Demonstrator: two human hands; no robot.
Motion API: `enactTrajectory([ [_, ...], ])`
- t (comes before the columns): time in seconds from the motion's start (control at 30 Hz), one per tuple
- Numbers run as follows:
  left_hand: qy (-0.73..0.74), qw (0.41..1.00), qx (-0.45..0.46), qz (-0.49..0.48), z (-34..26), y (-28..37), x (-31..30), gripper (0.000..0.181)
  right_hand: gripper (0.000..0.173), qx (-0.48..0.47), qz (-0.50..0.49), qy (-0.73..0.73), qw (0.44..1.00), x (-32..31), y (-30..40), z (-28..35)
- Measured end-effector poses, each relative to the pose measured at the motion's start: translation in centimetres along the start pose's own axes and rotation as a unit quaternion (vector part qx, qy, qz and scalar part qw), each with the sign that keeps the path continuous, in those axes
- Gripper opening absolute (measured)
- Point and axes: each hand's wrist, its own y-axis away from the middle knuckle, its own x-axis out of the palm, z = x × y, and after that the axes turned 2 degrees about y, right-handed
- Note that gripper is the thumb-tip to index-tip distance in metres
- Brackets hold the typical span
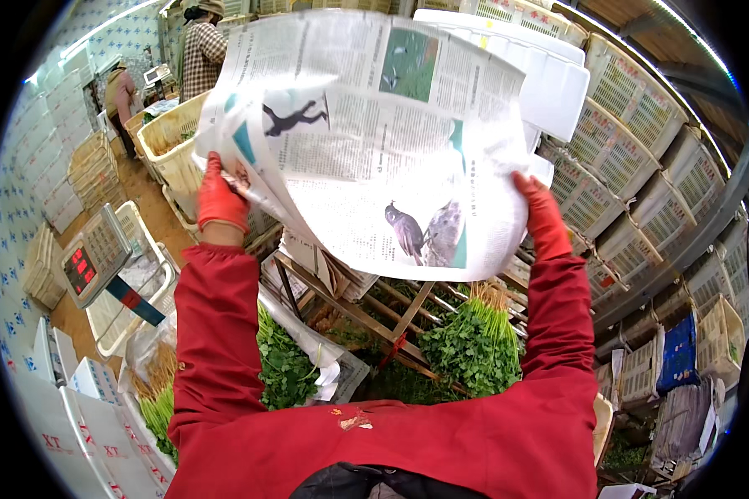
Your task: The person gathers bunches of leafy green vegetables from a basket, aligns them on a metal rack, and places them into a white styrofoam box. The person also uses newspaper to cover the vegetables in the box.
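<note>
My left hand (222, 194), in a red-orange glove, grips the left edge of a large newspaper sheet (349, 156). At its right edge my right hand (542, 206), gloved alike, pinches the paper. The sheet is spread wide between both hands and bulges toward me, with printed pictures and text on it. Below its lower edge a bunch of leafy green herbs (474, 343), roots pointing away from me, lies on a slatted metal rack (406, 312). Folded newspapers (331, 268) are stacked at the rack's left side, partly hidden by the sheet.
A digital scale display (97, 259) stands at the left, near a white plastic basket (131, 215). More herbs (284, 362) lie beside my left forearm. Crates (624, 93) are stacked high at the right. White foam boxes (549, 81) stand behind the sheet. Two people (201, 50) are at the far left.
</note>
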Motion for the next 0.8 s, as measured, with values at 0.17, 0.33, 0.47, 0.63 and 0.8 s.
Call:
enactTrajectory([
  [0.17,-0.143,0.986,0.088,0.001,-1.4,-1.6,0.6,0.064,0.041,0.119,-0.021,-0.164,0.979,4.2,-1.2,-6.2],
  [0.33,-0.302,0.827,0.394,0.264,3.8,10.5,11.2,0.056,0.066,0.074,0.057,-0.079,0.992,2.3,-3.5,-9.1],
  [0.47,-0.567,0.580,0.448,0.376,12.2,17.9,15.0,0.061,0.068,0.019,0.115,-0.064,0.991,8.8,-0.1,-4.3],
  [0.63,-0.521,0.779,0.124,0.326,14.1,18.0,15.0,0.036,0.070,-0.086,0.061,-0.036,0.994,8.5,-2.0,-5.6],
  [0.8,-0.378,0.844,0.281,0.258,13.5,17.3,14.5,0.029,0.047,-0.116,-0.091,0.161,0.976,-0.7,-4.3,-10.3],
])
